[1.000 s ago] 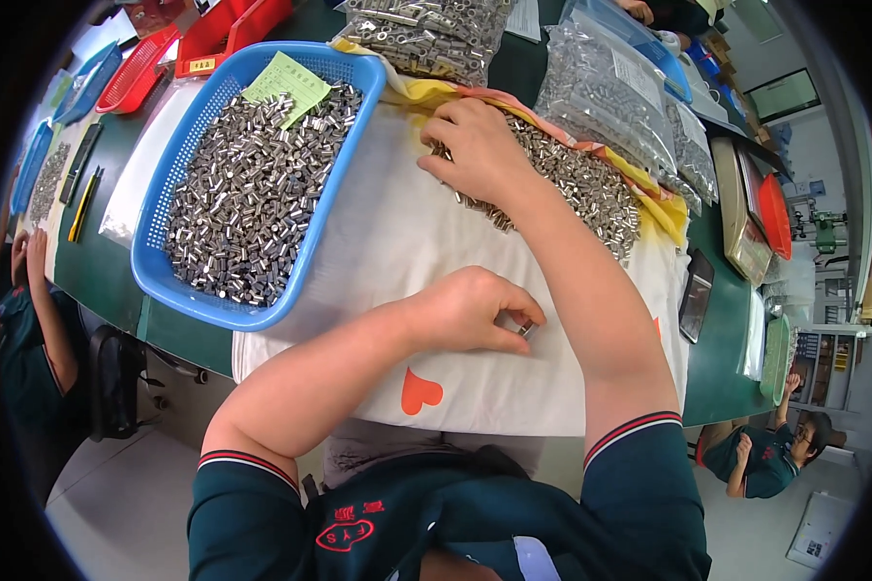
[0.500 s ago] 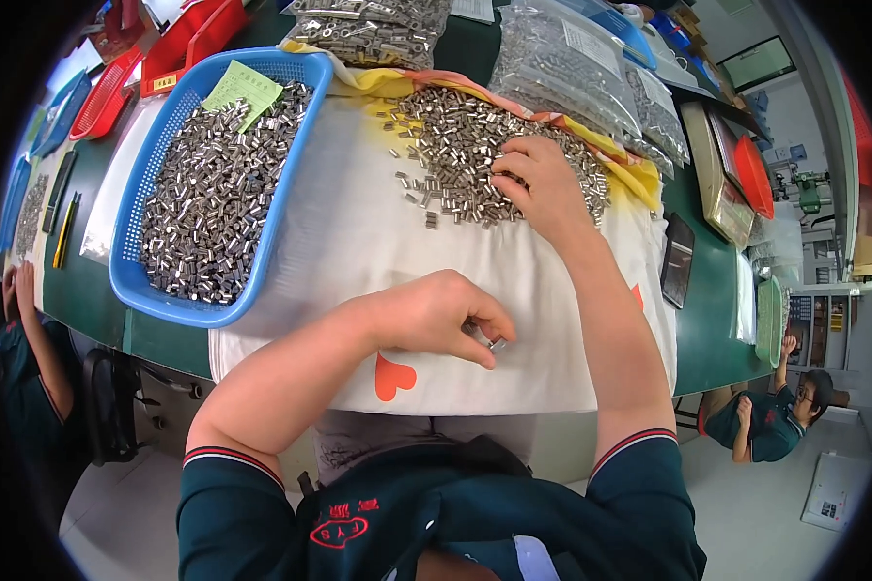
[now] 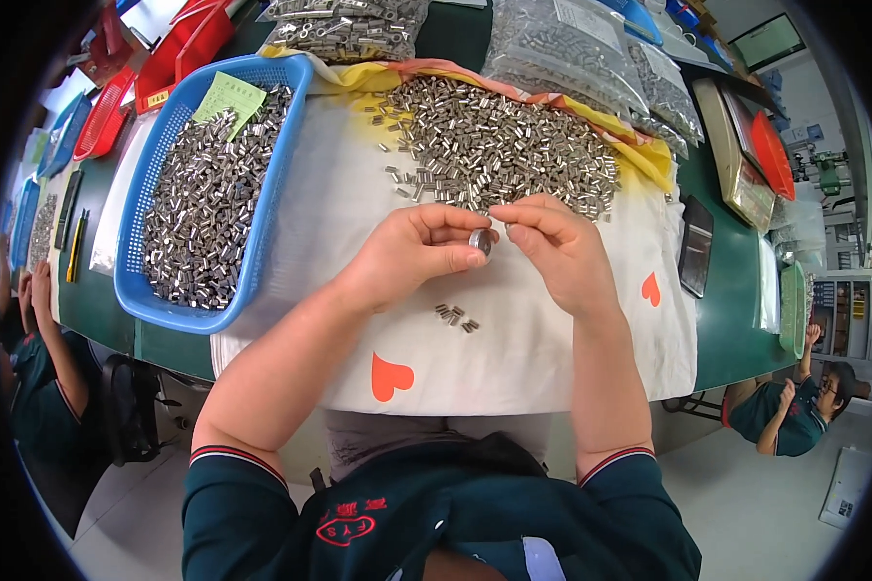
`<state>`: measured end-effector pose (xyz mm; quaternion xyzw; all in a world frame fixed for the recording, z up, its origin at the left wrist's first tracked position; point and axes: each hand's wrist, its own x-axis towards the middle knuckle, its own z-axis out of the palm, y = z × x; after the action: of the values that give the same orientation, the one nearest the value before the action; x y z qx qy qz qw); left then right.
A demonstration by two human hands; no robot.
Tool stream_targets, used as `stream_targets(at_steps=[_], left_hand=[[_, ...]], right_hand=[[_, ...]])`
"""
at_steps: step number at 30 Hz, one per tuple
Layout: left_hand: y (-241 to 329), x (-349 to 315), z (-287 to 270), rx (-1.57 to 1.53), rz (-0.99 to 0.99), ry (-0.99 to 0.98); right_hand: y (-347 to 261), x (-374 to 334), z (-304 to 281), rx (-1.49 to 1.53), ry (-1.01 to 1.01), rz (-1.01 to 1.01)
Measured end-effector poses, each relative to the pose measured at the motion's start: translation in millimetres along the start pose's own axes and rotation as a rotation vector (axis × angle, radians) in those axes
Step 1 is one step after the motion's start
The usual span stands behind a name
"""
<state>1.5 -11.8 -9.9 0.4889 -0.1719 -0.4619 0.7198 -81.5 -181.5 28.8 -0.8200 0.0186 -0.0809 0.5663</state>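
Note:
My left hand [image 3: 397, 257] is closed, pinching a small round metal disc [image 3: 481, 242] on edge between thumb and fingers. Right beside it, my right hand [image 3: 564, 254] has its thumb and forefinger together at the disc; whatever sits in that pinch is too small to name. Beyond both hands spreads a large heap of short silvery metal cylinders [image 3: 504, 136] on a white cloth [image 3: 513, 373]. A few loose cylinders [image 3: 455, 318] lie on the cloth nearer to me, below the hands.
At left stands a blue plastic basket [image 3: 179, 318] of similar cylinders with a green paper slip [image 3: 229, 103]. Clear bags [image 3: 562, 58] of metal parts lie behind the heap. A phone [image 3: 696, 247] rests at right. Co-workers sit at both sides.
My right hand has come back from the heap toward me, and my left hand has risen from the near cloth to meet it. The few loose cylinders it covered now show.

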Motion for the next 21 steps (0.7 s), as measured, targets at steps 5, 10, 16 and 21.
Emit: stream_targets(at_steps=[5, 10, 16, 21], left_hand=[[-0.3, 0.4, -0.6, -0.004, 0.034, 0.013], [-3.4, 1.0, -1.1, 0.007, 0.04, 0.017], [1.4, -2.5, 1.0, 0.145, 0.045, 0.086], [2.4, -2.5, 0.4, 0.174, 0.043, 0.074]], right_hand=[[-7.4, -3.2, 6.3, -0.14, 0.064, -0.053], [-7.4, -3.6, 3.7, -0.246, 0.008, -0.101], [-4.3, -5.3, 14.4, -0.387, 0.077, -0.228], [-5.4, -5.6, 14.9, -0.347, 0.065, -0.216]])
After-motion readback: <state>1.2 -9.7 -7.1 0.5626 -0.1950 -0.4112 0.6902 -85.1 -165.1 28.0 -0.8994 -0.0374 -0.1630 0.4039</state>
